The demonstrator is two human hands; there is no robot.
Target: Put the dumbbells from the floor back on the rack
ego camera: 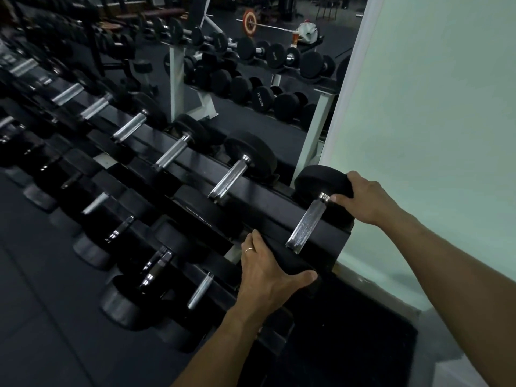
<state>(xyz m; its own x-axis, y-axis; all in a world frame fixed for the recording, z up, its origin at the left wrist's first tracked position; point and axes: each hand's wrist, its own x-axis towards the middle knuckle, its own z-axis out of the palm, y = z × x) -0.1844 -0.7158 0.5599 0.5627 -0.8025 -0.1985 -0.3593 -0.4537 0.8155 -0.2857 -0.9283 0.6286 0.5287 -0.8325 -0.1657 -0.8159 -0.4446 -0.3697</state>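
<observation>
Your two hands are on the last dumbbell (pixel 305 222) at the right end of the rack (pixel 268 202), on its upper tier. The dumbbell lies across the rails with its knurled steel handle running from the near head up to the far head, right next to the pale green wall (pixel 432 107).

Your left hand (pixel 265 263) grips the near black head: the fingers wrap over its left side and the thumb hooks across its lower edge, so the hand is closed around the rubber. A ring shows on one finger. Your right hand (pixel 363 198) holds the far head, with the fingers curled over its top and right side and the thumb tip pressed just beside the chrome collar where the handle meets the head.

To the left, the same tier carries a row of further dumbbells (pixel 237 171), each lying parallel with its steel handle across the rails, receding up and to the left. The lower tier (pixel 156 263) below your left hand holds another row of dumbbells with chrome handles. Under it lies the dark rubber floor (pixel 42 317).

Behind the rack stands a mirror (pixel 251 65), which reflects dumbbell racks on white frames and, farther off, a barbell with a red plate.
</observation>
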